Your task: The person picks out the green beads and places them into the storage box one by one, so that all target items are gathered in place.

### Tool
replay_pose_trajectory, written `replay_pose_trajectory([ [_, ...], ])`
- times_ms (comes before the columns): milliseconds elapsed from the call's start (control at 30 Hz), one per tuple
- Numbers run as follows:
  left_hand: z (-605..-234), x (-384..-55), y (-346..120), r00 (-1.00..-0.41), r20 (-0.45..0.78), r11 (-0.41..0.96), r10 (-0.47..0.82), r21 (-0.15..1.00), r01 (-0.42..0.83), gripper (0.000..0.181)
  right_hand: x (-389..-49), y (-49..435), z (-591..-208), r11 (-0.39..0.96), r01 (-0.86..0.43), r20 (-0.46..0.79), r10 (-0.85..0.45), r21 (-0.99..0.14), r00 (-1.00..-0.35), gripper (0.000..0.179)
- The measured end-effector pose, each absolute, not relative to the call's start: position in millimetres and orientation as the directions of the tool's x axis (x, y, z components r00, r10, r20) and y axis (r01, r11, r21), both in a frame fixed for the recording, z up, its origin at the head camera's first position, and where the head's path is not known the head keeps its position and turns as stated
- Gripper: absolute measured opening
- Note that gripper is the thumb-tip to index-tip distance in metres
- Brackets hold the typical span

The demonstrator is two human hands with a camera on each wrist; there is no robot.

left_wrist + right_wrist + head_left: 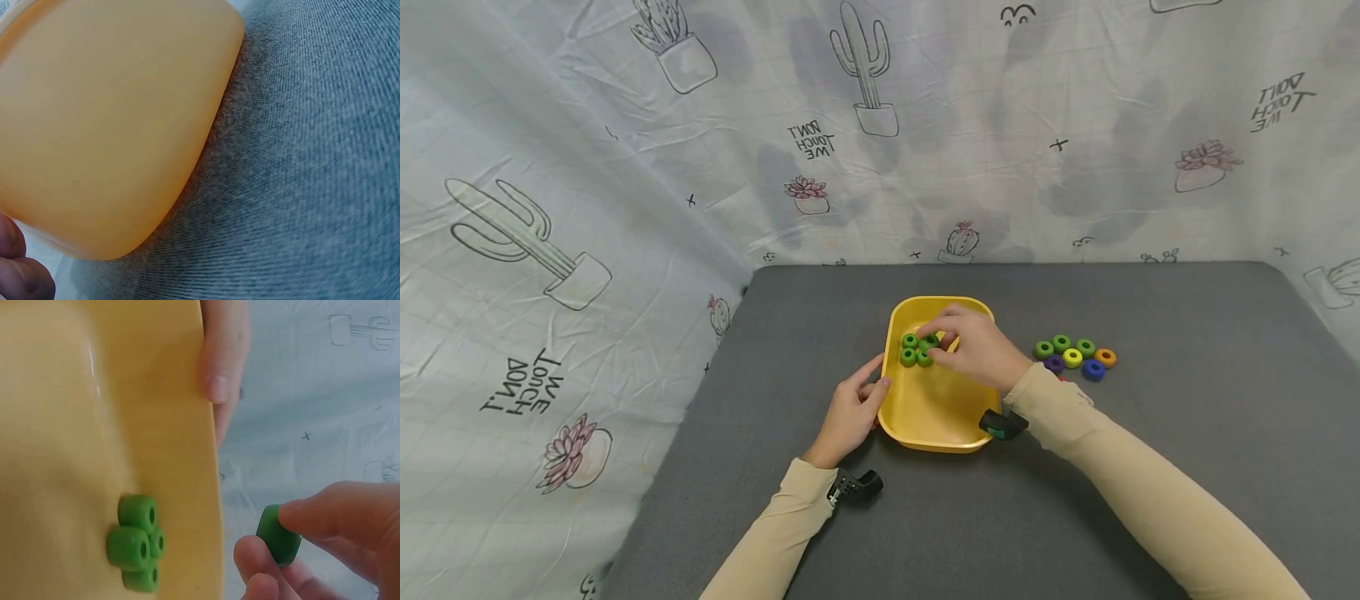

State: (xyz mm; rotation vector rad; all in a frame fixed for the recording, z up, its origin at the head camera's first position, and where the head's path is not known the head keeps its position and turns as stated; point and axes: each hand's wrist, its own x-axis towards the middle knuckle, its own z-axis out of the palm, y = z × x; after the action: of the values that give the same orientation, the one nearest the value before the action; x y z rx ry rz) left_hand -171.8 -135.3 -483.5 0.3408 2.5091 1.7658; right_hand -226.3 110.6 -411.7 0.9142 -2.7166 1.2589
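A yellow plastic tray (940, 417) stands in front of me on the dark table. Its left rim is gripped by my left hand (847, 412), thumb on the edge and fingers along the outer wall. Over the tray's far half, my right hand (977, 346) pinches a green bead (279, 536) between thumb and fingertips. Several more green beads (128, 548), thick and round with a hole, sit clustered inside the tray near its left wall. The left wrist view mostly shows the tray's outer side (112, 125), with fingertips (25, 278) at its corner.
Right of the tray lies a loose group of beads: several green beads (1062, 342), a yellow bead (1072, 358), an orange bead (1106, 358), a blue bead (1093, 370) and a purple bead (1054, 364). A red one is partly hidden by the right sleeve. A printed curtain (985, 167) hangs behind.
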Motion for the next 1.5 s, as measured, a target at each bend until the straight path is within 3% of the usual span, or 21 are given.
replay_pose_trajectory([
  [867, -483, -172, -133, -0.977, 0.071, 0.313, 0.201, 0.940, 0.132, 0.048, -245, 69, -440, 0.611, -0.569, 0.110, -0.623, -0.551, -0.775, 0.024],
  [1133, -457, -160, -125, -0.984, 0.057, 0.325, 0.167, 0.939, 0.110, 0.046, -247, 63, -440, 0.642, -0.559, 0.053, -0.630, -0.525, -0.774, 0.022],
  [1500, -465, -164, -128, -0.983, 0.055, 0.327, 0.175, 0.939, 0.111, 0.047, -248, 61, -446, 0.653, -0.603, 0.078, -0.646, -0.459, -0.759, 0.021],
])
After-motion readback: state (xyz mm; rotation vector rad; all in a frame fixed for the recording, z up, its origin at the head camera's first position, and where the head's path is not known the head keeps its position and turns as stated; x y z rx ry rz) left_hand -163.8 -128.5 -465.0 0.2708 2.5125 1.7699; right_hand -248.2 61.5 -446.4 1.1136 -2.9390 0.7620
